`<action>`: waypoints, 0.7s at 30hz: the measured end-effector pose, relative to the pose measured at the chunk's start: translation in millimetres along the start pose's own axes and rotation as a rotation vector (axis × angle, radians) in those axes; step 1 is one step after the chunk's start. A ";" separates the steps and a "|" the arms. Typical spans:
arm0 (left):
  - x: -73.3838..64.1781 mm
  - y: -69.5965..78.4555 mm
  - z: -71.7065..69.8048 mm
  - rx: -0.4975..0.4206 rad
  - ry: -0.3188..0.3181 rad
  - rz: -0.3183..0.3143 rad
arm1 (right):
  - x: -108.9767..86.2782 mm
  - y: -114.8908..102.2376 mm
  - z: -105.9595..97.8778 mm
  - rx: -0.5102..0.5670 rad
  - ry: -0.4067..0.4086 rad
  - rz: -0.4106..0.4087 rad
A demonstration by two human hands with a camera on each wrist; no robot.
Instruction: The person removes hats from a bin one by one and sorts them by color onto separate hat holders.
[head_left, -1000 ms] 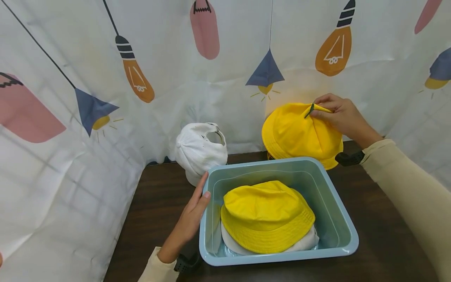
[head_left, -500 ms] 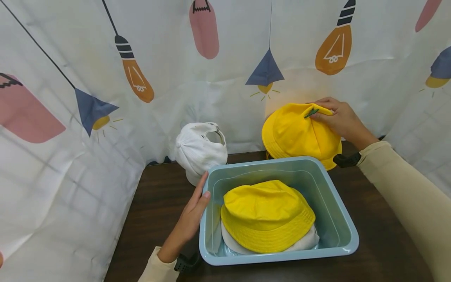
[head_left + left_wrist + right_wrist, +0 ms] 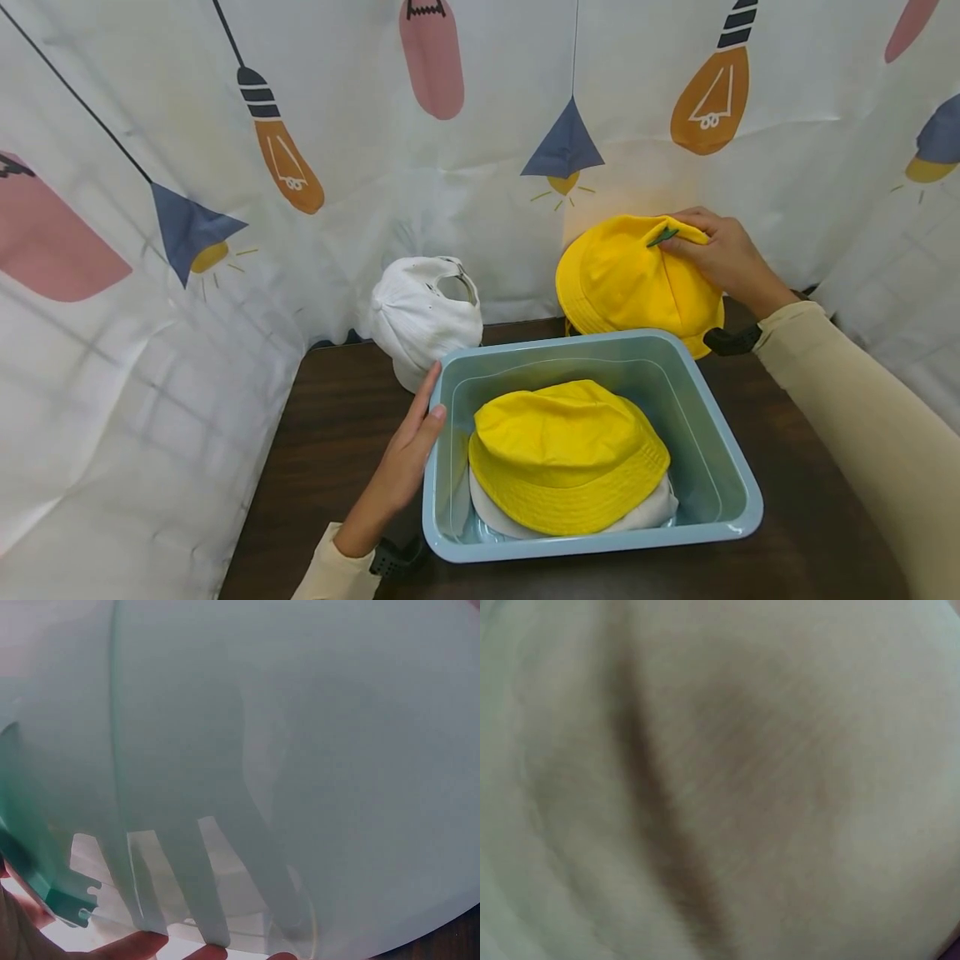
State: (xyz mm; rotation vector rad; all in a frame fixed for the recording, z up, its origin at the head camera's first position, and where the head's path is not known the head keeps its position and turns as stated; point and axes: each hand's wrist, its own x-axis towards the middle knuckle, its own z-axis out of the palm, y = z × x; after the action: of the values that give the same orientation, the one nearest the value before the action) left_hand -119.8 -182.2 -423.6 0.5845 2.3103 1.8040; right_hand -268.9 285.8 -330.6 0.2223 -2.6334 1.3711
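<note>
In the head view, my right hand (image 3: 723,254) pinches the crown of a yellow bucket hat (image 3: 630,275) with a small green leaf-like tab on top, behind the basin at the right. My left hand (image 3: 405,450) lies with extended fingers against the left side of a light blue plastic basin (image 3: 450,467). The left wrist view shows its fingertips (image 3: 142,941) along the basin's wall (image 3: 337,787). Another yellow bucket hat (image 3: 566,454) sits in the basin on top of something white (image 3: 648,508), mostly hidden. The right wrist view is a blurred close-up.
A white baseball cap (image 3: 423,312) stands on its side behind the basin's left corner, its strap opening facing up and right. A white curtain printed with lamps (image 3: 480,208) encloses the back and sides of the dark wooden table (image 3: 322,442).
My right hand has shifted slightly left and the green tab on the hat has tilted flatter. My left hand and the basin hold their place; the head view dips a little.
</note>
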 end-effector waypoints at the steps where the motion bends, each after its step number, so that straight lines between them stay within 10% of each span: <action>1: 0.0 -0.2 0.0 -0.002 -0.001 0.002 | -0.4 0.0 0.3 0.001 0.001 0.002; 21: -0.4 0.1 0.9 -0.014 0.002 0.002 | 1.8 -0.1 1.9 -0.072 -0.026 0.104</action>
State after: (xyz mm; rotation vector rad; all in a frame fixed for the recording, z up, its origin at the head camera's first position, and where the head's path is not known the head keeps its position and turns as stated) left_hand -119.1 -181.5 -423.8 0.5836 2.2975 1.8214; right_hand -270.8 284.2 -331.2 0.0962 -2.7451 1.3083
